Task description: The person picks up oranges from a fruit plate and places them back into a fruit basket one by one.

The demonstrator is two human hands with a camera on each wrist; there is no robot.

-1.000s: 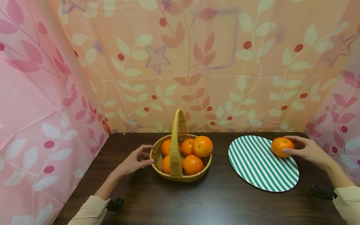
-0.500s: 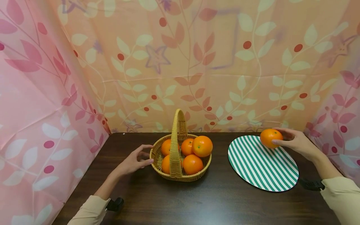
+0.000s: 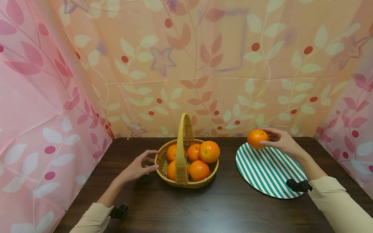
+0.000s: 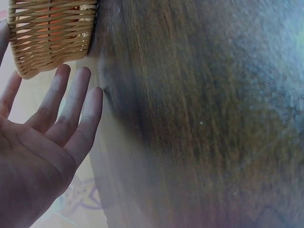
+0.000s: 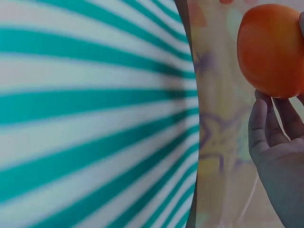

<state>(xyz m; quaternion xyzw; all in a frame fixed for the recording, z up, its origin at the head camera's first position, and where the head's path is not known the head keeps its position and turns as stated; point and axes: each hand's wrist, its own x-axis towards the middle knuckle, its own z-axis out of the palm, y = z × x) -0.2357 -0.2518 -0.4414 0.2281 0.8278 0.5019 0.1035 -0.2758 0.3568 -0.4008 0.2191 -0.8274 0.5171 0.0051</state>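
My right hand (image 3: 282, 141) pinches an orange (image 3: 257, 139) with thumb and fingertips, above the far left part of a green-and-white striped oval mat (image 3: 271, 174). In the right wrist view the orange (image 5: 271, 50) is off the mat, with fingertips against its underside. To the left stands a wicker basket (image 3: 189, 185) with a tall arched handle, holding several oranges (image 3: 199, 170); one orange (image 3: 209, 151) sits higher at its right rim. My left hand (image 3: 137, 168) rests its spread fingers on the basket's left side. The left wrist view shows those fingers (image 4: 76, 109) fairly straight beside the woven wall.
Both basket and mat lie on a dark wooden table (image 3: 215, 204). A flowered curtain (image 3: 204, 71) hangs behind the table's far edge and along both sides. A black strap (image 3: 298, 185) is on the right wrist, and another black strap (image 3: 118, 212) is on the left.
My right hand has carried the orange leftward and away from me, from the mat's right side to above its far left part, lifting it. The left hand and basket stay put.
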